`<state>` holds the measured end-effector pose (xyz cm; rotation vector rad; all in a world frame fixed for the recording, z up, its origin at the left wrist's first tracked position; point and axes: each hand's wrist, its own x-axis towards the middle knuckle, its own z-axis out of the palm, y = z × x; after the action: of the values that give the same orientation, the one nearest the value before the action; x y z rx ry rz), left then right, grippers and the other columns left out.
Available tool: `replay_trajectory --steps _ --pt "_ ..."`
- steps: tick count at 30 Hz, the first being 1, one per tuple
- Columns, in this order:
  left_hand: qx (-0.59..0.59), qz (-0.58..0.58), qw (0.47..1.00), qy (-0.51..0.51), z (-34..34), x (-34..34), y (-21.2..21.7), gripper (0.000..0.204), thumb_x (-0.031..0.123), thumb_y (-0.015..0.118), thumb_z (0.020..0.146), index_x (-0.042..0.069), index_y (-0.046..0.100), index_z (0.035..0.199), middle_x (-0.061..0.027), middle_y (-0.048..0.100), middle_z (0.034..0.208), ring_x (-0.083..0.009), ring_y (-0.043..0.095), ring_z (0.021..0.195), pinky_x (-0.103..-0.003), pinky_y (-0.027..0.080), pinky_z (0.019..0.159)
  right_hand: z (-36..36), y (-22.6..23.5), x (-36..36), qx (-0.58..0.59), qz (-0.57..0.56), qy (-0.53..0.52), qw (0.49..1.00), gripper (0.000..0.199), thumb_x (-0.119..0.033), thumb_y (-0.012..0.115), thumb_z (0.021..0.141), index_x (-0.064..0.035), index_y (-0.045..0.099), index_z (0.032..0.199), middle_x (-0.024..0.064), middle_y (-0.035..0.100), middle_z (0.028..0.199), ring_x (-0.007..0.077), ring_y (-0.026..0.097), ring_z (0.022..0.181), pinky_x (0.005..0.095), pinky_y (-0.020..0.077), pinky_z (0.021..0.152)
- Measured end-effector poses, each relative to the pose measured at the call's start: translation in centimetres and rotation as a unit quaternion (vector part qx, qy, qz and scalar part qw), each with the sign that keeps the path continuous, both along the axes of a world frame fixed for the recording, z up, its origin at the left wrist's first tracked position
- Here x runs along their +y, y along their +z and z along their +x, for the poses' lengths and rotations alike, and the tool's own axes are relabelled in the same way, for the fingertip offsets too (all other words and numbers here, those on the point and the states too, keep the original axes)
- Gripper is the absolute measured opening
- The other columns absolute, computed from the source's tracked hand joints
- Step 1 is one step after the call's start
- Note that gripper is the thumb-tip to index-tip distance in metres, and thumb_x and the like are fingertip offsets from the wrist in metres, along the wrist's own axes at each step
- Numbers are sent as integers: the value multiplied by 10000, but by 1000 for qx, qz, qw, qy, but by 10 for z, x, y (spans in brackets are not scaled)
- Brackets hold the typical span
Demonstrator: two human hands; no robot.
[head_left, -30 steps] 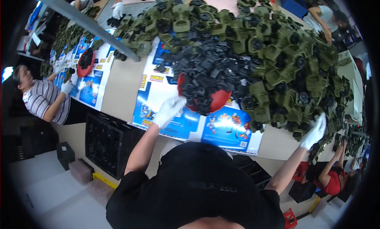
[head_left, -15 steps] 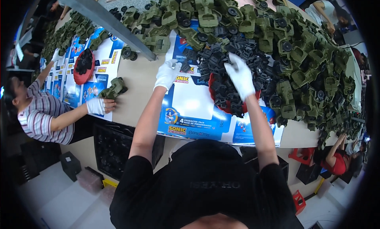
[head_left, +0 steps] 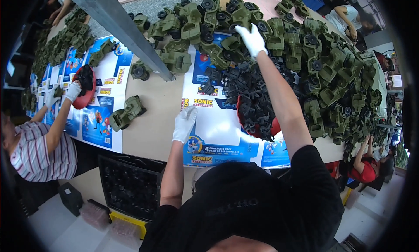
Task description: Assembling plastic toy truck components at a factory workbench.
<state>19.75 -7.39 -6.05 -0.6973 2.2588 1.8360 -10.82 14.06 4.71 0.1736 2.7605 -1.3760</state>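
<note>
My right hand (head_left: 252, 40), in a white glove, stretches to the far side of the table. Its fingers are apart, at the edge of a pile of olive-green toy vehicles (head_left: 292, 49); nothing shows in its grip. My left hand (head_left: 184, 122), also gloved, hovers over or rests on a blue and white printed sheet (head_left: 214, 130). Its fingers are loosely bent and hold nothing I can see. Between the hands lies a heap of small black plastic parts (head_left: 244, 80). Some of these fill a red bowl (head_left: 276, 126) on the sheet's right part.
A grey metal post (head_left: 131, 38) slants over the table. One green toy vehicle (head_left: 128, 113) stands left of my sheet. Further left, a co-worker in a striped shirt (head_left: 41, 154) reaches toward another red bowl (head_left: 89, 97). A black crate (head_left: 128, 182) is below the table edge.
My right hand has left the black parts and moved farther away to the green vehicles. My left hand has come nearer to me. The co-worker let go of a green vehicle.
</note>
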Motion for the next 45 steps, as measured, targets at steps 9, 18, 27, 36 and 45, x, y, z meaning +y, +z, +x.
replay_trajectory --steps 9,18,27,36,45 --pt "-45 140 988 -44 -29 41 56 378 216 620 936 23 572 1257 -62 630 1165 -145 612 988 -259 479 848 165 37 74 -56 -273 109 954 752 -338 707 832 -35 365 1429 131 524 1328 168 532 1140 339 427 944" --pt "99 488 864 75 -64 121 87 688 254 712 870 94 333 1421 -67 564 1248 -177 512 1188 -315 448 938 265 7 70 251 233 220 913 996 -388 851 530 -96 430 1384 176 495 1278 369 497 1135 439 424 939" --pt "87 501 853 119 -17 74 38 510 43 635 893 133 438 1354 -69 583 1226 -235 580 1106 -439 503 882 260 -12 127 113 203 317 920 936 -393 838 616 -72 422 1390 188 495 1341 351 494 1210 428 399 1027" --pt "-46 110 986 113 54 41 0 950 100 768 768 -14 146 1477 -248 442 1316 -294 522 1155 -378 497 907 261 -16 119 158 198 144 957 318 -193 712 799 -105 666 1101 129 657 1042 312 628 964 397 510 840" --pt "-32 -85 996 0 22 60 29 1171 547 832 602 -28 268 1452 -280 321 1431 -395 417 1281 -405 382 1049 230 -32 49 142 402 234 874 447 -374 699 760 -111 607 1110 109 624 938 288 616 880 414 491 721"
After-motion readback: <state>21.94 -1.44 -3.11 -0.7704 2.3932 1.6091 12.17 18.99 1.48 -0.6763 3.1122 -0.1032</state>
